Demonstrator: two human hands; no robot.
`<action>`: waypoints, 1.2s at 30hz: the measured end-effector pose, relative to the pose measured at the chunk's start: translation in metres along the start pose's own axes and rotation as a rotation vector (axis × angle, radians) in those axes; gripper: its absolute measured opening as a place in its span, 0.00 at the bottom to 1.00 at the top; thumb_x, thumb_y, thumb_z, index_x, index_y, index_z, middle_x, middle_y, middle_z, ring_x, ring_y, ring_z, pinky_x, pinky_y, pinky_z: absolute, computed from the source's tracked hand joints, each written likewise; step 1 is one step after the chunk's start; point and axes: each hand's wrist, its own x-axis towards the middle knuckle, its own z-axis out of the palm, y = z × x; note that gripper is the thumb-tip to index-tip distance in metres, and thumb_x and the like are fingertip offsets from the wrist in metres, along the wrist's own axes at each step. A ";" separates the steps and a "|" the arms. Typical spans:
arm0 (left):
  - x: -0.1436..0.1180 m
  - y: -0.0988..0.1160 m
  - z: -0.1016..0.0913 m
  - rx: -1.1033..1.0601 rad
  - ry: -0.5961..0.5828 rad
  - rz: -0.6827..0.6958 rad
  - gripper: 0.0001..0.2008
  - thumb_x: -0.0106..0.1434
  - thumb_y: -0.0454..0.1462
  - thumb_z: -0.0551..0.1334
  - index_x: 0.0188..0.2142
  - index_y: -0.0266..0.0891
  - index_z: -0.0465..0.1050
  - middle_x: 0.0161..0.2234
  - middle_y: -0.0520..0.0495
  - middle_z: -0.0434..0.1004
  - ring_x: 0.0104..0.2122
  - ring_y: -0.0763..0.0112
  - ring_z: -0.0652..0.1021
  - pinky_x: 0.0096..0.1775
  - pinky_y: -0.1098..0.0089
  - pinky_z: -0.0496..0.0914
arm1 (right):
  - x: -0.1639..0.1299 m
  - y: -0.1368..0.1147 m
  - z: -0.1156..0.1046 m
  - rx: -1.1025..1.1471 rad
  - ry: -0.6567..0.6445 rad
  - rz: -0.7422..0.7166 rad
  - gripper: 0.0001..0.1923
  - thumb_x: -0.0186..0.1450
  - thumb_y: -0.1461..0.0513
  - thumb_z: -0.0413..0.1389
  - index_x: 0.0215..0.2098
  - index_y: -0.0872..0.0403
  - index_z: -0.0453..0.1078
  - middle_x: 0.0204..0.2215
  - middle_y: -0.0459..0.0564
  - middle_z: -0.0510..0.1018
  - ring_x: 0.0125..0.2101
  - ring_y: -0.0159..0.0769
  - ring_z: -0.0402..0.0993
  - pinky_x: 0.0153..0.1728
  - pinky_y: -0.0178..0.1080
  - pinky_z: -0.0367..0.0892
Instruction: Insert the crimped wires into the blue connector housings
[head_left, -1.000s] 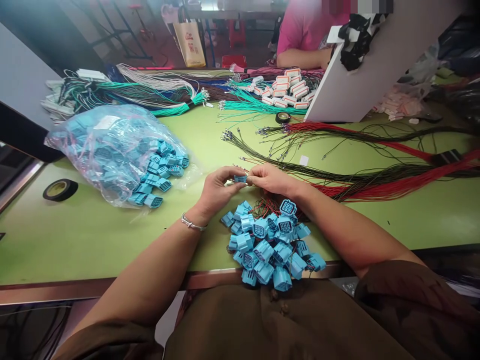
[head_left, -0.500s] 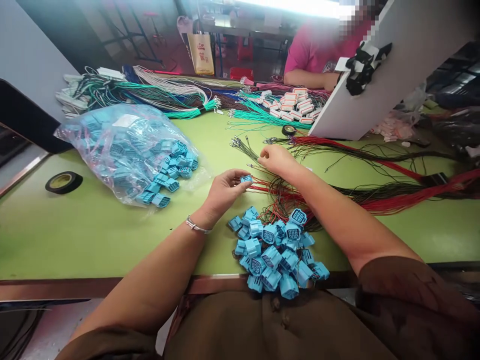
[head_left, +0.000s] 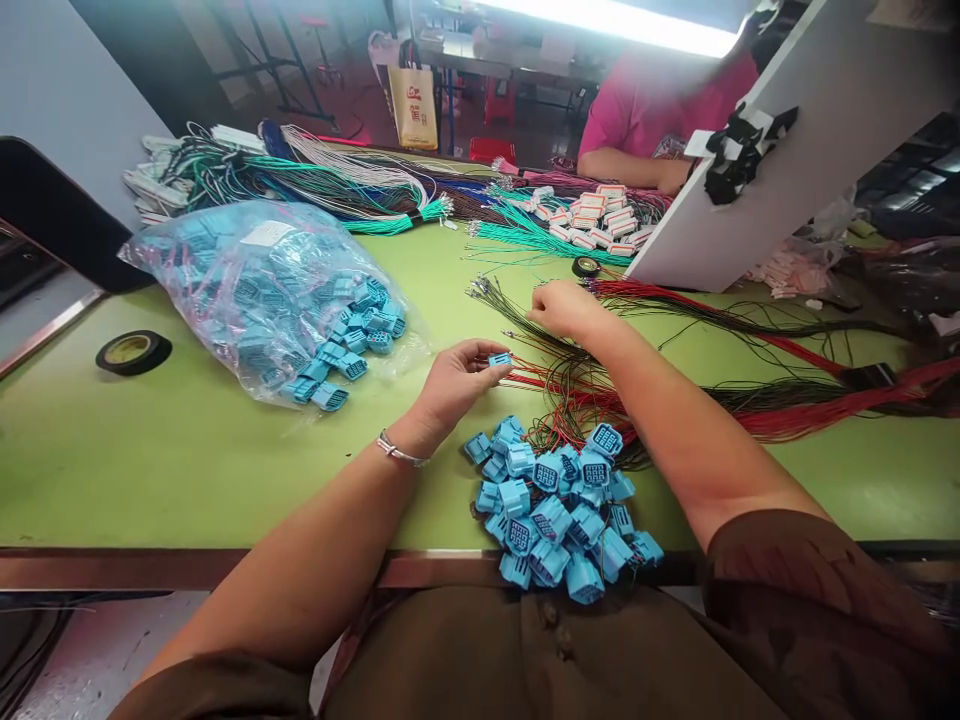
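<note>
Connector: small blue connector (head_left: 499,359) pinched at the fingertips of the left hand (head_left: 455,381), above the green surface (head_left: 187,470); its long axis runs roughly left to right, and which way its open face points is too small to tell.
Left hand: thumb and fingers closed on the connector, palm turned inward, a silver bracelet (head_left: 397,452) on the wrist.
Right hand: right hand (head_left: 564,308) reaches farther out, fingers curled down onto the tips of the dark wires (head_left: 525,315); whether it has a wire pinched cannot be told.
Wires: red wires (head_left: 795,415) and the dark ones fan out to the right of both hands, their long runs lying left to right, bare ends toward the hands.
Pile: heap of blue connectors (head_left: 559,505) just nearer than the left hand, at the surface's near edge, with wires trailing from it.
Bag: clear bag of connectors (head_left: 262,290) left of the left hand, spilling some toward it.
Tape: black tape roll (head_left: 133,352) well left of the bag.
Beyond: green wire bundles (head_left: 525,235), white connectors (head_left: 596,215), a tilted white board (head_left: 780,150) and a person in a pink shirt (head_left: 660,105) past the right hand.
</note>
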 end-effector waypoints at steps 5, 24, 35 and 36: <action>0.001 -0.007 -0.002 -0.120 -0.031 -0.055 0.19 0.47 0.39 0.75 0.38 0.37 0.80 0.30 0.49 0.80 0.29 0.75 0.77 0.38 0.70 0.72 | -0.005 -0.027 -0.013 0.420 0.058 -0.018 0.10 0.58 0.64 0.55 0.27 0.60 0.78 0.22 0.51 0.78 0.22 0.29 0.64 0.26 0.35 0.57; 0.003 0.000 -0.004 -0.417 -0.022 -0.271 0.13 0.51 0.30 0.71 0.38 0.35 0.81 0.34 0.45 0.82 0.35 0.72 0.81 0.44 0.70 0.75 | -0.090 -0.034 0.010 0.912 0.005 0.012 0.12 0.51 0.58 0.53 0.22 0.59 0.73 0.15 0.41 0.63 0.20 0.25 0.54 0.23 0.33 0.51; 0.005 -0.001 -0.007 -0.375 -0.054 -0.289 0.13 0.54 0.29 0.67 0.40 0.34 0.81 0.36 0.42 0.83 0.37 0.70 0.82 0.47 0.67 0.75 | -0.092 -0.029 0.028 0.775 0.006 -0.078 0.13 0.54 0.57 0.55 0.24 0.58 0.75 0.17 0.42 0.67 0.21 0.26 0.58 0.24 0.32 0.49; 0.005 -0.001 -0.007 -0.371 -0.054 -0.287 0.13 0.53 0.29 0.68 0.40 0.33 0.81 0.36 0.42 0.83 0.37 0.69 0.82 0.47 0.67 0.75 | -0.092 -0.029 0.027 0.761 0.011 -0.088 0.12 0.54 0.57 0.54 0.24 0.58 0.75 0.17 0.42 0.67 0.21 0.25 0.58 0.24 0.33 0.49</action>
